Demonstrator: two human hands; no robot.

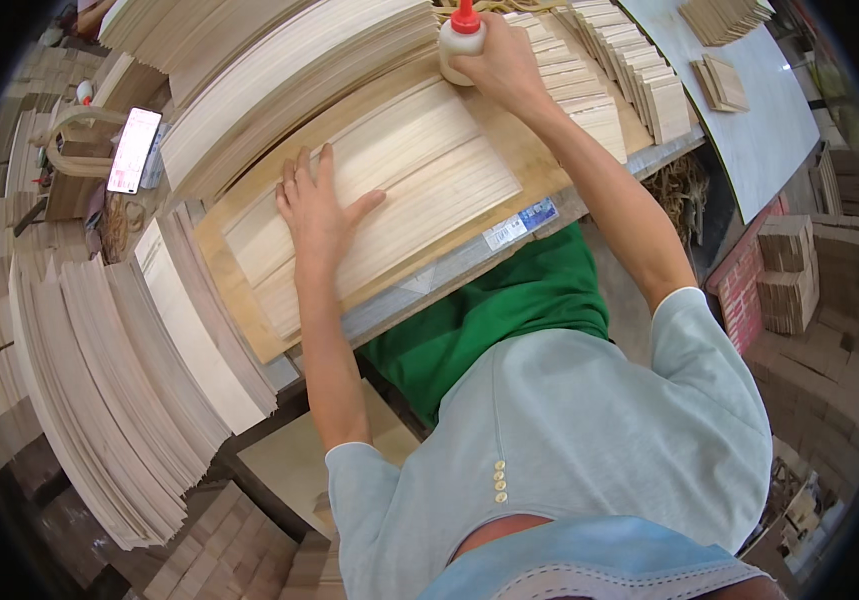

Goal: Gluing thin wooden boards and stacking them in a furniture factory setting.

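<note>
Bottle (460,46) in right hand (507,66), long axis upright, nozzle (465,18) up

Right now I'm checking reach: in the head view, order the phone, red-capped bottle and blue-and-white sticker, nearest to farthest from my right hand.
1. Red-capped bottle: in the right hand.
2. Blue-and-white sticker: toward your body.
3. Phone: far over at the left.

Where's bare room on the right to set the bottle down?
Bare board shows between the right end of the pale panels and the slats, partly beneath the right forearm. The grey side table is bare between its small wood stacks and its near edge. Crowded: behind the panels, where long planks are stacked.
</note>
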